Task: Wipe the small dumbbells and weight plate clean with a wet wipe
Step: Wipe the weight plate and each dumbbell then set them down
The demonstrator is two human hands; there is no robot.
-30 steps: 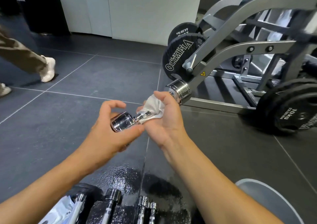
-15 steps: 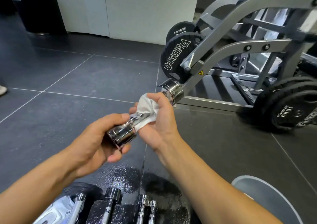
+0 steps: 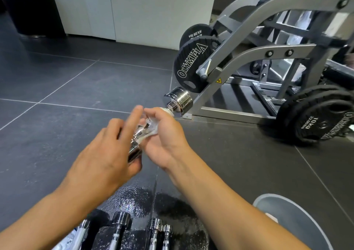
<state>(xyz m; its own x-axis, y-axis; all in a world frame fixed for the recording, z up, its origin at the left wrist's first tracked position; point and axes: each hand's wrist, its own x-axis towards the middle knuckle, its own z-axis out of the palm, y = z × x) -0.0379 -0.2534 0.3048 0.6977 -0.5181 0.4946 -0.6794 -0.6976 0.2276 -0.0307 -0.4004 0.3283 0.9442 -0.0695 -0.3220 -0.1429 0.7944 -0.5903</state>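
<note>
I hold a small chrome dumbbell above the dark floor, tilted with its far head up and to the right. My left hand grips the near head, index finger stretched out along the bar. My right hand is closed around the handle with a white wet wipe pressed against the metal; most of the wipe is hidden inside the palm. Several more chrome dumbbells lie on the floor at the bottom edge, partly cut off.
A grey steel machine frame stands at the right, loaded with black Olympia weight plates and 10 kg plates. A wet patch darkens the tile under my arms. A grey round bin rim sits lower right. White wall panels stand behind.
My left hand has rolled over the near head so its back faces up and its index finger extends. The dumbbell has tilted steeper. The person's shoe at the far left is gone.
</note>
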